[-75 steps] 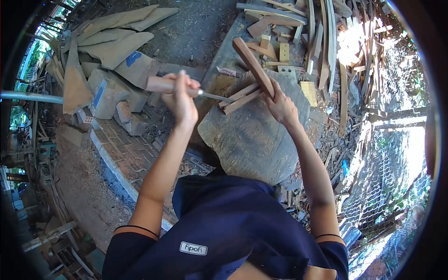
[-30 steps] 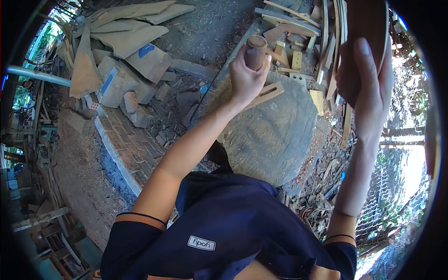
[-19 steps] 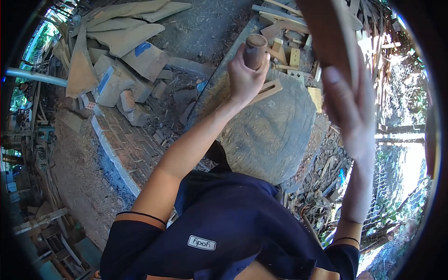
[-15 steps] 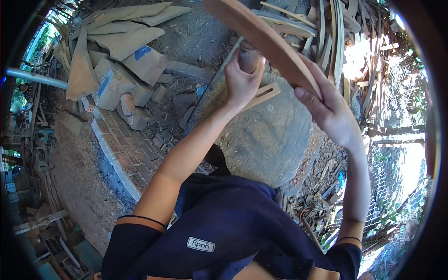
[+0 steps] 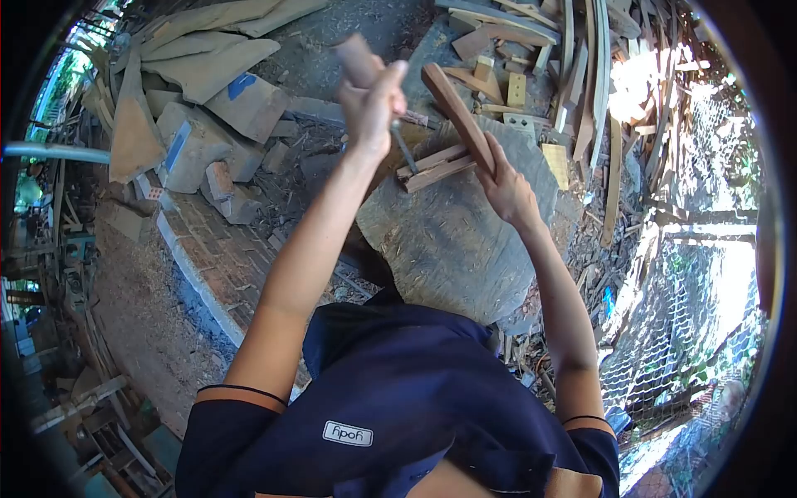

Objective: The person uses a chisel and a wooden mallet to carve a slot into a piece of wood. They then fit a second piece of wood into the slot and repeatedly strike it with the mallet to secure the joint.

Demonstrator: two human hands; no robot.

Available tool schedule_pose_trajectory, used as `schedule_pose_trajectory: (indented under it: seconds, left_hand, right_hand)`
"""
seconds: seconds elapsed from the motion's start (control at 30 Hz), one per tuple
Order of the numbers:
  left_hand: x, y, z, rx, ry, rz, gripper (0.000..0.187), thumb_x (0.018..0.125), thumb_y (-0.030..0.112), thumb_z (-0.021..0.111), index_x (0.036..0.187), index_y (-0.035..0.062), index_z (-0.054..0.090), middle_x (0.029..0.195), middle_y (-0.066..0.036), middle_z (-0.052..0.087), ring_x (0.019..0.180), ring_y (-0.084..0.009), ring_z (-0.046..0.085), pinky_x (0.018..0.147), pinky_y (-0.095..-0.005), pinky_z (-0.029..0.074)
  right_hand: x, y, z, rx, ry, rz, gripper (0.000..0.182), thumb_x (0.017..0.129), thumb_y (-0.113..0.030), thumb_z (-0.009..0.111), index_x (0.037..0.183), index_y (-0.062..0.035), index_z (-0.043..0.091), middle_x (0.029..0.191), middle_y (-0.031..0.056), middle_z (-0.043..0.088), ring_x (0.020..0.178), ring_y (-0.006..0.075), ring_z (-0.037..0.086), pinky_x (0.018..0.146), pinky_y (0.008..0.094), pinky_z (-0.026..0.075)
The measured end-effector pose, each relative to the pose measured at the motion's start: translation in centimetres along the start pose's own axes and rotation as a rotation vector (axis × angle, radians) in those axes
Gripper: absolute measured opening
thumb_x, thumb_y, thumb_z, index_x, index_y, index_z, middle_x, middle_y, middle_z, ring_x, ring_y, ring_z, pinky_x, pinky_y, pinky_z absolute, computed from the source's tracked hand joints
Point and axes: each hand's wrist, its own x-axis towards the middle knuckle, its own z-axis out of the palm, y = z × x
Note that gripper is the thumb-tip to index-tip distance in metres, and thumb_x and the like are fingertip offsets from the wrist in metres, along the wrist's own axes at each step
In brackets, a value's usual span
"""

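My left hand (image 5: 369, 116), fingers wrapped round the thick wooden handle, holds a chisel (image 5: 355, 62). Its narrow metal blade slants down to a slotted wooden piece (image 5: 442, 173), with the tip at the slot near the left end. That piece lies on the top of a big tree stump (image 5: 461, 241). In my right hand (image 5: 508, 189) is a long wooden bar (image 5: 457, 108), gripped at its near end. The bar points up and away and overlaps the right end of the slotted piece in this view.
Several small wood blocks (image 5: 516, 90) and offcuts lie beyond the stump. Long wooden strips (image 5: 585, 91) lean at the back right. Wide board scraps (image 5: 212, 70) are heaped at the far left, near a brick strip (image 5: 212, 249). Wire mesh (image 5: 672, 324) stands at right.
My right hand has swung the wooden bar down and leftward from above the stump. My left hand has moved left with the chisel, whose blade now shows at the slotted piece.
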Motion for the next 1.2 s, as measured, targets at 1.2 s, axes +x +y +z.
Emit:
schedule_pose_trajectory:
  seconds: [1.2]
  left_hand:
    - [-1.7,-2.2,3.1,0.300,0.072,0.360,0.029,0.089,0.009,0.068,0.096,0.0036,0.040,0.062,-0.003,0.049,0.041,-0.0091,0.047,0.036,-0.0251,0.038]
  right_hand:
    - [-0.7,-0.3,0.5,0.066,0.048,0.020,0.067,0.091,-0.030,0.054,0.151,-0.0232,0.023,0.111,0.0247,0.065,0.105,0.0446,0.061,0.089,0.0524,0.048]
